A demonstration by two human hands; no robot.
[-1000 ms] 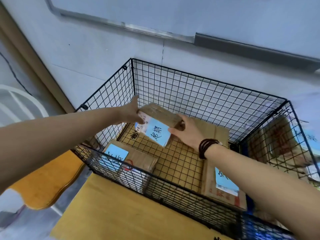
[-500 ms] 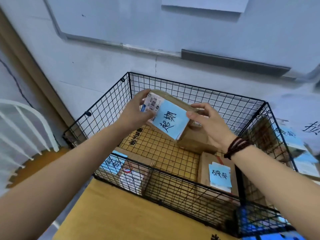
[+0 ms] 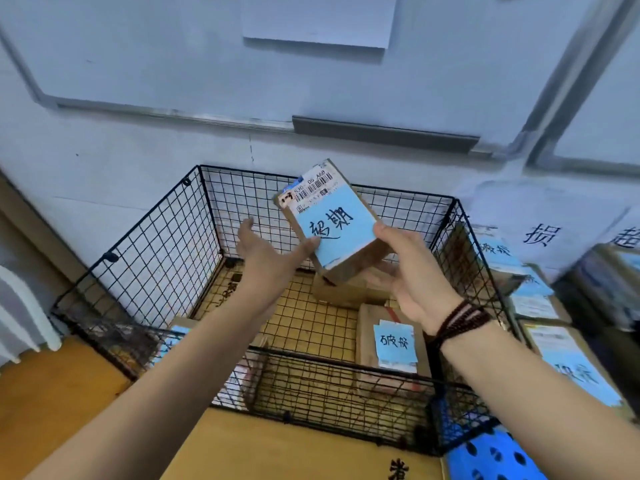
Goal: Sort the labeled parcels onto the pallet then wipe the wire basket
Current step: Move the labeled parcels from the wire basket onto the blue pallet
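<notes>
A black wire basket (image 3: 149, 244) stands against the wall on flat cardboard. Above it I hold a small cardboard parcel (image 3: 341, 233) tilted up, with a barcode sticker and a blue handwritten note on its face. My right hand (image 3: 415, 271), with dark bead bracelets at the wrist, grips its lower right end. My left hand (image 3: 266, 254) is spread open at its left, only the thumb tip touching the note's edge. Inside the basket lie a parcel with a blue note (image 3: 394, 341), a plain box (image 3: 346, 294) and a third parcel (image 3: 175, 336) mostly hidden by my left forearm.
Several blue-labelled parcels (image 3: 571, 362) are stacked right of the basket, below wall sheets with handwritten characters (image 3: 536, 235). A blue spotted object (image 3: 491, 459) lies at the bottom right. A white rack (image 3: 20, 306) and an orange surface (image 3: 52, 393) are at the left.
The parcel came up out of the basket's far corner and now tilts upright above it. My left hand let go of it and spread open; the right hand keeps its grip.
</notes>
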